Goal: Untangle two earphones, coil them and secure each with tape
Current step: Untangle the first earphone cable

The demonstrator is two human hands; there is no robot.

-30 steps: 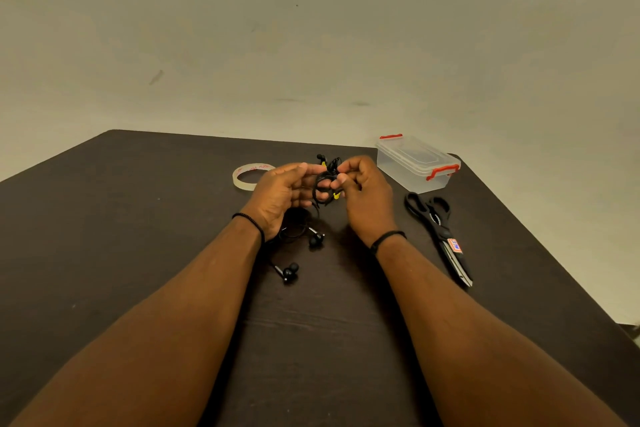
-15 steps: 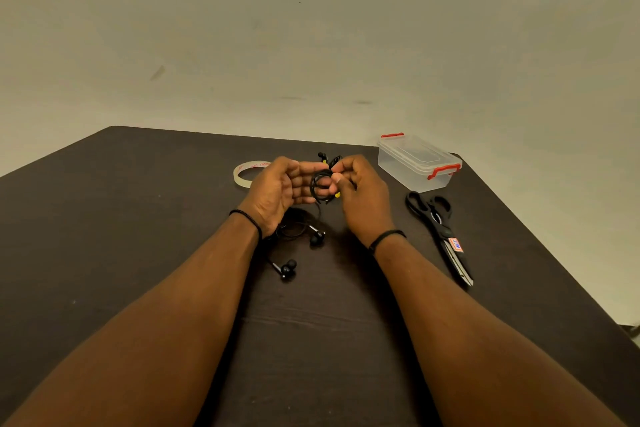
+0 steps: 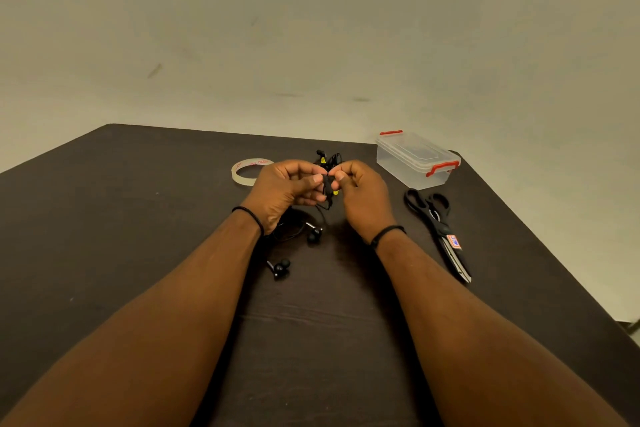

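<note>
Black earphone cable (image 3: 328,184) pinched between left hand (image 3: 284,189) and right hand (image 3: 360,192), above dark table (image 3: 138,218).

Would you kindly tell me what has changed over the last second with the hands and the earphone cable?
Little changed. The left hand and right hand closed in a bit, tightening their pinch on the cable bundle, whose open loop has collapsed. The earbuds, tape roll, plastic box and scissors stayed put.
</note>
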